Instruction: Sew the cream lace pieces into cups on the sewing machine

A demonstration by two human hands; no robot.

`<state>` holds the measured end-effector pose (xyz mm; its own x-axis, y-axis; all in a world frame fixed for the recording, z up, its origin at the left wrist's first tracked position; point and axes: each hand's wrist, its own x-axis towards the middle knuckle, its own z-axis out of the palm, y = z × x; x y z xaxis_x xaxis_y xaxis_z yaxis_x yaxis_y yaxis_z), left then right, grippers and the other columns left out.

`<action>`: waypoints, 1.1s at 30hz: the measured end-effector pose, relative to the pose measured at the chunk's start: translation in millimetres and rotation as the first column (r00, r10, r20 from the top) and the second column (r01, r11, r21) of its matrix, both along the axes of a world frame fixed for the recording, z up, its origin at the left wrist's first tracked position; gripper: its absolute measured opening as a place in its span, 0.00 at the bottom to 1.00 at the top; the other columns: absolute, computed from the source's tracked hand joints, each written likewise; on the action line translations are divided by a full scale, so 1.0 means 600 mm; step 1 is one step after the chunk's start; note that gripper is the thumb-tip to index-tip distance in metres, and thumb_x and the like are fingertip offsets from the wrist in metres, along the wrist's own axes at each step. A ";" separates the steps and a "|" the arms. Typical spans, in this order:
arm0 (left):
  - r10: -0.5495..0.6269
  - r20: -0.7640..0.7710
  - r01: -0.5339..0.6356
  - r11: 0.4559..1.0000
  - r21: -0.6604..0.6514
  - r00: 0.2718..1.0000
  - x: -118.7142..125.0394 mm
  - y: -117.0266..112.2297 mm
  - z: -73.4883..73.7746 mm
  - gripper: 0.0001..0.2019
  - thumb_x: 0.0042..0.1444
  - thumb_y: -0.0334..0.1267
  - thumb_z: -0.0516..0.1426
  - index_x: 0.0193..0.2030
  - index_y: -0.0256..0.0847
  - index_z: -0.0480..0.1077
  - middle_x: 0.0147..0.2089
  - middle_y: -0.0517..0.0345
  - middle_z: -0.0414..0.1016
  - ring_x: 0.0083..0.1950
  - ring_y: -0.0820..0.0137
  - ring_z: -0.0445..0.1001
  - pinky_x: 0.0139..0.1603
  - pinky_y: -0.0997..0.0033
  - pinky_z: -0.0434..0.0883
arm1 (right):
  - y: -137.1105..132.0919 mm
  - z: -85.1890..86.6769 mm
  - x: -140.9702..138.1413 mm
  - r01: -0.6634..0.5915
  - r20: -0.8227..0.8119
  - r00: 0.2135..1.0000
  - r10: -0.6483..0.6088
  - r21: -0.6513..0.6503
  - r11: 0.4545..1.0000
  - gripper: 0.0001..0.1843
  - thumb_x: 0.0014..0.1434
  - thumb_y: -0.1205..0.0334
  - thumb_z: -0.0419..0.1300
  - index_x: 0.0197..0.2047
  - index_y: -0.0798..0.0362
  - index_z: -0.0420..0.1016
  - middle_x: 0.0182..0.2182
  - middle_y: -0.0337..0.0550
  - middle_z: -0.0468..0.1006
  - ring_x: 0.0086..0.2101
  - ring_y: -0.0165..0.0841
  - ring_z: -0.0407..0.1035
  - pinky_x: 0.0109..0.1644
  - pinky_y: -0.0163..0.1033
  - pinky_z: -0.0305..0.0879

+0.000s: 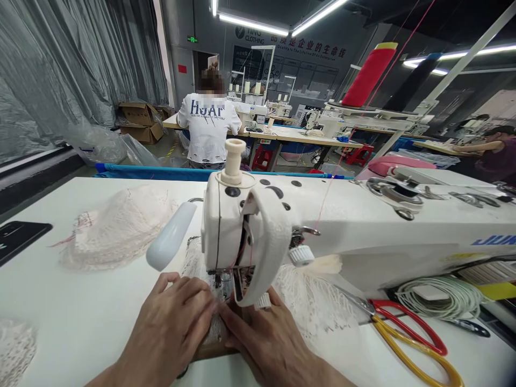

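A white sewing machine (245, 215) stands in front of me, with red thread running down to its needle area. White lace fabric (191, 260) lies under the presser foot (223, 284) and spreads behind and to the right of the machine head. My left hand (173, 320), fingers curled and pressed together, holds the fabric down just left of the foot. On the near right side, partly behind the needle guard, my right hand (268, 336) grips the same fabric close to the foot. Both sets of fingertips are partly hidden or blurred.
Scissors with red and yellow handles (407, 328) lie at right, near a coiled pale cord (439, 298). Left of the machine are a lace pile (124, 228), a black phone (22, 236) and more lace (16, 349). A person in a white shirt (207, 126) sits ahead.
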<state>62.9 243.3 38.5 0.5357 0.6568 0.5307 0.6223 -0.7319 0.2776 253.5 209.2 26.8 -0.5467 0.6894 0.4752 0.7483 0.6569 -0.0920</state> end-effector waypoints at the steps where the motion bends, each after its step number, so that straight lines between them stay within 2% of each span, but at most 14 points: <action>1: -0.008 -0.004 0.008 1.000 0.011 1.000 0.001 -0.001 0.000 0.10 0.61 0.30 0.48 0.35 0.45 0.68 0.30 0.62 0.70 0.31 0.68 0.68 0.37 0.62 0.59 | -0.001 0.000 0.000 -0.004 -0.002 1.000 0.004 0.006 1.000 0.15 0.66 0.59 0.46 0.50 0.55 0.67 0.33 0.48 0.71 0.34 0.38 0.65 0.36 0.44 0.61; 5: -0.011 -0.037 0.016 0.992 0.129 0.999 0.007 -0.005 0.002 0.12 0.63 0.32 0.46 0.41 0.41 0.70 0.37 0.58 0.75 0.36 0.67 0.72 0.43 0.59 0.60 | -0.004 0.001 0.000 -0.003 0.013 1.000 0.003 0.012 1.000 0.14 0.66 0.60 0.47 0.50 0.55 0.67 0.31 0.45 0.72 0.32 0.37 0.65 0.36 0.44 0.61; 10: -0.016 -0.094 0.041 0.964 0.261 0.995 0.010 -0.006 0.002 0.15 0.65 0.31 0.44 0.41 0.37 0.71 0.36 0.57 0.77 0.35 0.68 0.72 0.43 0.60 0.61 | -0.004 0.002 0.001 -0.007 0.014 1.000 0.007 0.038 0.999 0.15 0.67 0.60 0.45 0.48 0.56 0.69 0.31 0.46 0.74 0.31 0.36 0.66 0.35 0.44 0.61; 14: -0.006 -0.126 0.040 0.963 0.267 0.992 0.007 -0.006 -0.007 0.14 0.65 0.30 0.45 0.43 0.36 0.72 0.39 0.54 0.78 0.37 0.67 0.72 0.44 0.60 0.61 | -0.004 -0.003 0.000 -0.016 0.024 1.000 0.015 0.043 0.999 0.16 0.67 0.59 0.46 0.49 0.57 0.69 0.37 0.48 0.77 0.31 0.35 0.66 0.34 0.43 0.62; 19: 0.004 -0.201 0.068 0.935 0.347 0.980 0.004 -0.008 -0.018 0.13 0.63 0.29 0.47 0.44 0.32 0.72 0.39 0.50 0.78 0.35 0.65 0.71 0.42 0.59 0.61 | -0.005 -0.006 0.001 -0.048 0.058 0.997 0.044 0.076 0.996 0.17 0.67 0.58 0.46 0.47 0.58 0.72 0.47 0.47 0.75 0.29 0.35 0.65 0.32 0.42 0.61; 23: 0.007 -0.198 0.063 0.935 0.348 0.980 0.005 -0.008 -0.024 0.12 0.63 0.29 0.48 0.44 0.32 0.73 0.42 0.48 0.78 0.37 0.65 0.72 0.43 0.58 0.62 | -0.004 -0.007 0.001 -0.047 0.077 0.996 0.039 0.109 0.993 0.17 0.66 0.58 0.48 0.46 0.59 0.73 0.47 0.47 0.76 0.31 0.36 0.66 0.33 0.43 0.61; 30: 0.054 -0.214 0.035 0.919 0.392 0.975 0.009 -0.008 -0.022 0.14 0.64 0.30 0.46 0.46 0.30 0.72 0.40 0.48 0.78 0.35 0.65 0.72 0.44 0.59 0.63 | -0.006 -0.006 0.001 -0.034 0.079 0.997 0.026 0.102 0.994 0.17 0.66 0.55 0.48 0.48 0.57 0.71 0.45 0.50 0.76 0.34 0.37 0.67 0.34 0.43 0.59; 33: 0.052 -0.228 0.041 0.922 0.386 0.972 0.007 -0.011 -0.020 0.14 0.65 0.30 0.45 0.46 0.32 0.71 0.41 0.47 0.78 0.38 0.65 0.73 0.45 0.60 0.63 | -0.008 0.003 0.003 -0.029 0.043 0.999 0.026 0.082 0.996 0.17 0.67 0.56 0.46 0.49 0.57 0.69 0.40 0.48 0.77 0.32 0.36 0.67 0.36 0.43 0.58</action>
<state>67.1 236.5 26.6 0.6700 0.4291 0.6057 0.6387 -0.7491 -0.1759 255.6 204.5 28.4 -0.5852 0.6332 0.5065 0.7320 0.6812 -0.0058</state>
